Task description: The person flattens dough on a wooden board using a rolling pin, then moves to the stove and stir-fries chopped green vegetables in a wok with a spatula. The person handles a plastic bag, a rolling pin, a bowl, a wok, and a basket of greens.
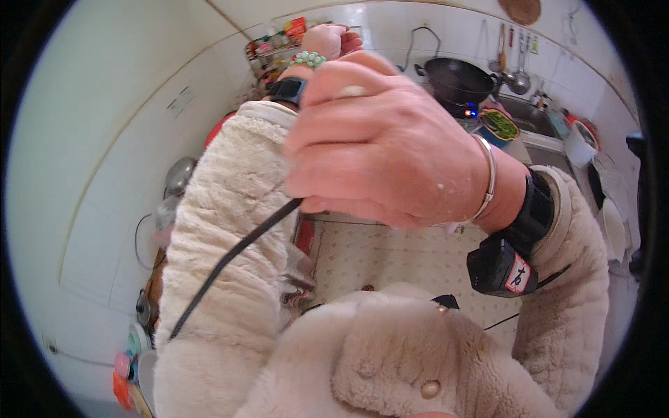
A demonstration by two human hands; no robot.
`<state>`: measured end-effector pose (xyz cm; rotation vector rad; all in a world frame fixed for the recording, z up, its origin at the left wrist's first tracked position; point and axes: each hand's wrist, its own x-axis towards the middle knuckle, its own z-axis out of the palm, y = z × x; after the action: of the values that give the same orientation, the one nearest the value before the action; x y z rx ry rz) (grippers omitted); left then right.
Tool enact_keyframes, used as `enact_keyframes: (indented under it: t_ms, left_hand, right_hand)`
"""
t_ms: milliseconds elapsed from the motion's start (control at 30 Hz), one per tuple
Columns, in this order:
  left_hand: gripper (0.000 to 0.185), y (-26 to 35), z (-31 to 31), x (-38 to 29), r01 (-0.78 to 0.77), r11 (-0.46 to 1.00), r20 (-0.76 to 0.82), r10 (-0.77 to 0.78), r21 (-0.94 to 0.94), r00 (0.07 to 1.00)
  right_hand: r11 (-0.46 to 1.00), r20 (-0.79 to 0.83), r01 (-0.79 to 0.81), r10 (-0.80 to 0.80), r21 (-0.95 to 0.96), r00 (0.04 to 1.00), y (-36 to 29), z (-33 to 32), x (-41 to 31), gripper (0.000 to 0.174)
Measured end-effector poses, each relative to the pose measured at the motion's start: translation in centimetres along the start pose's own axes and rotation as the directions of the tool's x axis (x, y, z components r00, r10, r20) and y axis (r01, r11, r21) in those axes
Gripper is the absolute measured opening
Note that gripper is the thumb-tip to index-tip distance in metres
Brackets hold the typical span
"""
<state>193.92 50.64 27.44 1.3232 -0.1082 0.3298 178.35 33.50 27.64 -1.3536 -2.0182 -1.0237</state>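
Observation:
Close before the camera, my right hand [387, 141] is curled into a fist, its back towards me. From under its fingers a black cord [238, 250] slants down across my left sleeve [225, 219]. Whatever else the fist encloses is hidden. Farther off, my left hand [334, 39] reaches towards the spice shelf [272, 49], with its fingers bent and partly covered by my right hand. It is unclear whether anything lies in that palm. A beaded bracelet [308, 59] and a black wrist device [288, 90] circle my left wrist.
A black wok [459, 81] sits on a lit cooker [462, 109] at the back. Beside it are a basket of green vegetables [499, 124] and the sink [528, 116]. Ladles [520, 81] hang on the wall. A black box [502, 266] hangs at my right wrist.

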Motion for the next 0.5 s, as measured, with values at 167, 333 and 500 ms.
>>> enact_keyframes:
  t_ms: [167,333,500]
  left_hand:
    - [0.014,0.2,1.2,4.2,0.041,0.998,0.101,-0.037,-0.039,0.994]
    - [0.014,-0.3,1.5,7.9,0.071,0.973,0.212,-0.023,-0.22,0.977]
    - [0.018,-4.4,3.1,8.6,0.144,0.962,0.372,-0.049,-0.231,0.927]
  right_hand:
    - [0.984,0.123,-0.061,0.04,0.169,0.992,3.3,-0.1,-0.8,0.013]
    - [0.972,0.253,-0.202,0.227,-0.122,0.94,7.4,-3.1,-2.9,0.028]
    - [0.718,0.133,-0.674,0.661,0.171,0.738,5.7,-6.2,-6.9,0.009]
